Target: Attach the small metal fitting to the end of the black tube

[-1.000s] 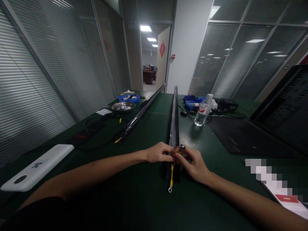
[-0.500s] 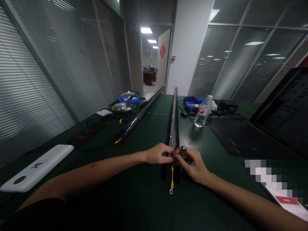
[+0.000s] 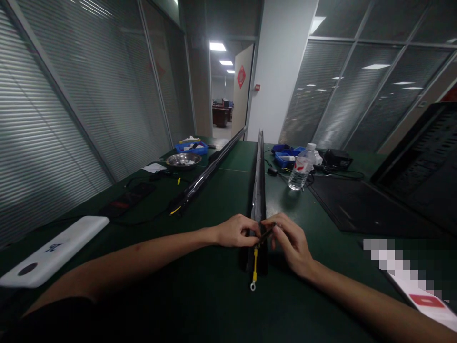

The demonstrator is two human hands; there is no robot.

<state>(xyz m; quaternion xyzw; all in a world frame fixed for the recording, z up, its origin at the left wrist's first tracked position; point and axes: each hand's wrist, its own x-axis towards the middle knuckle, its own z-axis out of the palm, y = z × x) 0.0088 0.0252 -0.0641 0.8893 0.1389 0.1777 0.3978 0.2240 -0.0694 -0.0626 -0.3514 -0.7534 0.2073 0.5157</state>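
Note:
A long black channel-shaped strip (image 3: 257,190) with a grey inside runs away from me along the green table (image 3: 214,295). Over its near end, my left hand (image 3: 238,230) is closed in a pinch, and whatever lies between its fingertips is hidden. My right hand (image 3: 291,240), just to the right, grips a slim dark tool (image 3: 267,234) slanting down to the left hand's fingertips; its exact kind is unclear. Out of the strip's near end comes a short yellow wire (image 3: 255,261) with a metal ring terminal (image 3: 253,286).
Left of my hands lies another black strip (image 3: 203,178) with a yellow wire end. Farther back are a metal bowl (image 3: 171,164) and blue trays (image 3: 180,149). A water bottle (image 3: 300,172), a black mat (image 3: 342,202) and cables stand right; a white device (image 3: 71,245) lies left.
The slim tool in my right hand has tipped from pointing up to lying slanted toward the left fingertips. My right fingers have shifted slightly right; the left hand has barely moved.

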